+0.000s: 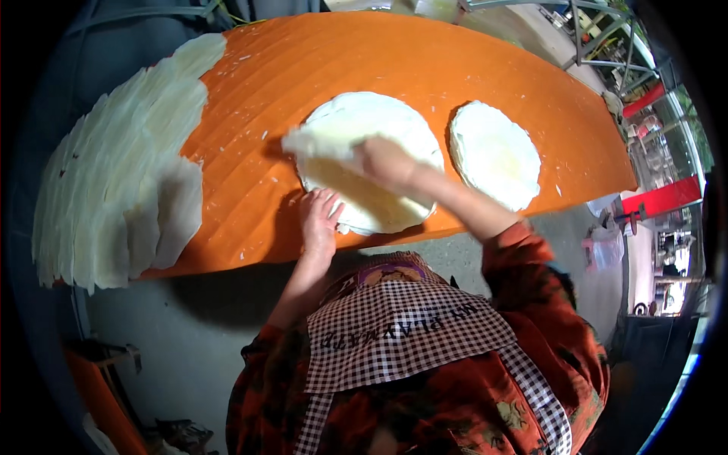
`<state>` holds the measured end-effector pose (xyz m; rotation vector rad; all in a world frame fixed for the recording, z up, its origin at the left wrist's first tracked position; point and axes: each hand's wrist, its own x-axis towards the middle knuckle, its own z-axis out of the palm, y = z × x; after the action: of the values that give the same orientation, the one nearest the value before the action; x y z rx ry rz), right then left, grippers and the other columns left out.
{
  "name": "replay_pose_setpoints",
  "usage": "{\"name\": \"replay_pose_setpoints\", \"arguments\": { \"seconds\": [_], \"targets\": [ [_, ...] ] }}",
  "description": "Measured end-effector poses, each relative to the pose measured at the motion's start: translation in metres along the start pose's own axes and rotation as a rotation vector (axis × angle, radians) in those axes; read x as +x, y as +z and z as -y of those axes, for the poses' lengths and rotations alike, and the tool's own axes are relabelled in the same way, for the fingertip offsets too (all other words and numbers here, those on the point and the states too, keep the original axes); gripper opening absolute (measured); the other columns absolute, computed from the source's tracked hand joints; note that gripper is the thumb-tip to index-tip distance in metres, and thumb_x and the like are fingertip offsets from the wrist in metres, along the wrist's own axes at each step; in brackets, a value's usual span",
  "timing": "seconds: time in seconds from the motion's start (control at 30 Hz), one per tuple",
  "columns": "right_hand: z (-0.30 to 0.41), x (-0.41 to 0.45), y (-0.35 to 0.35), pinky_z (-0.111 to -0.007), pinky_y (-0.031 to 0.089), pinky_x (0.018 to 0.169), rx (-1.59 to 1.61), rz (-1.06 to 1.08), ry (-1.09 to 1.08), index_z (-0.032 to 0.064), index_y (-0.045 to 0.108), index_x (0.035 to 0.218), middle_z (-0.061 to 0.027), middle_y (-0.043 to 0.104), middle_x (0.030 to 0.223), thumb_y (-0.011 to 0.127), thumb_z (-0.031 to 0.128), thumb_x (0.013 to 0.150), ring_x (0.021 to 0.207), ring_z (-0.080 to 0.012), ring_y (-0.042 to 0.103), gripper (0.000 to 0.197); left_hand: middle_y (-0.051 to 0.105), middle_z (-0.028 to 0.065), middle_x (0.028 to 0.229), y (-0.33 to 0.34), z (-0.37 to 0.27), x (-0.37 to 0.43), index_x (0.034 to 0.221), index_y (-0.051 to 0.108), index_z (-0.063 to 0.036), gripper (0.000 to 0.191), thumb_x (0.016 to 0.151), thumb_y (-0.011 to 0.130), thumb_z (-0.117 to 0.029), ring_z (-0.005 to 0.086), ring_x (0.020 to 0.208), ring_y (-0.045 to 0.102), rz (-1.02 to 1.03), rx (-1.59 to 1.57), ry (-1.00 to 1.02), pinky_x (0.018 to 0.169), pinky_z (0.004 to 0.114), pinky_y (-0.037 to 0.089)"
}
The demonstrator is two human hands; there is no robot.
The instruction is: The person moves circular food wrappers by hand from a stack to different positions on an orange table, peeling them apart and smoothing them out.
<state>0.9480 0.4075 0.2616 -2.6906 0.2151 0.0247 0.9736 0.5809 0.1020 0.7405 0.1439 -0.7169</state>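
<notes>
A stack of thin, pale round sheets (364, 116), like rice-paper or dough wrappers, lies before me on an orange-covered table (244, 114). My right hand (387, 162), blurred, is over the stack's middle and grips the edge of a thin sheet (318, 143). That sheet is partly raised, its left end reaching past the stack's rim. Fingers slightly apart, my left hand (320, 219) rests against the near left rim of the stack; its fingertips touch the edge. A smaller-looking second stack (495, 156) of the same sheets sits to the right, apart from both hands.
Overlapping thin sheets (122, 170) cover the table's left end. Small pale flakes are scattered over the orange cover. The near table edge runs just in front of my checked apron (398, 335). Metal framing (603, 40) and a red panel (662, 196) stand beyond at right.
</notes>
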Motion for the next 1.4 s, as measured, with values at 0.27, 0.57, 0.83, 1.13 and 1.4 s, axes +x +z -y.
{"name": "replay_pose_setpoints", "arguments": {
  "seconds": [0.27, 0.57, 0.83, 1.13, 1.4],
  "targets": [
    [-0.012, -0.005, -0.187, -0.031, 0.051, 0.083, 0.573, -0.161, 0.162, -0.0054, 0.049, 0.124, -0.0149, 0.063, 0.107, 0.063, 0.007, 0.078, 0.093, -0.0226, 0.063, 0.049, 0.046, 0.0122, 0.13, 0.03, -0.028, 0.002, 0.131, 0.039, -0.0058, 0.055, 0.086, 0.06, -0.03, 0.0283, 0.121, 0.045, 0.187, -0.119, -0.118, 0.099, 0.049, 0.039],
    [-0.224, -0.055, 0.038, -0.037, 0.053, 0.083, 1.161, 0.039, 0.814, -0.0027, 0.054, 0.122, -0.0138, 0.062, 0.115, 0.065, 0.036, 0.084, 0.099, -0.0246, 0.062, 0.055, 0.054, 0.0215, 0.116, -0.032, 0.018, 0.053, 0.121, 0.046, 0.0081, 0.04, 0.082, 0.051, -0.003, 0.0317, 0.106, 0.056, -0.017, 0.158, -0.133, 0.089, 0.041, 0.048],
    [-0.19, -0.05, 0.069, -0.036, 0.051, 0.08, 0.541, -0.214, 0.811, -0.0108, 0.048, 0.118, -0.0207, 0.061, 0.108, 0.07, 0.029, 0.079, 0.095, -0.0281, 0.062, 0.06, 0.056, 0.0181, 0.114, -0.004, -0.001, 0.033, 0.119, 0.046, 0.0087, 0.04, 0.08, 0.052, 0.001, 0.0302, 0.106, 0.057, -0.104, 0.219, -0.146, 0.088, 0.039, 0.049],
    [-0.159, -0.087, 0.044, -0.033, 0.054, 0.063, 1.617, -0.306, 0.595, -0.0041, 0.051, 0.122, -0.0179, 0.058, 0.113, 0.059, 0.033, 0.087, 0.097, -0.0252, 0.061, 0.052, 0.051, 0.0204, 0.12, -0.009, -0.014, 0.029, 0.123, 0.041, 0.0074, 0.049, 0.074, 0.043, 0.008, 0.0337, 0.109, 0.055, -0.136, 0.215, -0.192, 0.088, 0.044, 0.05],
    [-0.118, -0.121, 0.113, -0.034, 0.052, 0.067, 1.663, -0.511, 0.812, 0.0005, 0.045, 0.126, -0.0163, 0.056, 0.114, 0.062, 0.016, 0.081, 0.089, -0.0264, 0.059, 0.05, 0.048, 0.0169, 0.123, -0.01, 0.007, 0.019, 0.129, 0.036, 0.0011, 0.061, 0.069, 0.041, 0.012, 0.0329, 0.114, 0.052, -0.044, 0.112, -0.254, 0.087, 0.045, 0.05]
  ]
}}
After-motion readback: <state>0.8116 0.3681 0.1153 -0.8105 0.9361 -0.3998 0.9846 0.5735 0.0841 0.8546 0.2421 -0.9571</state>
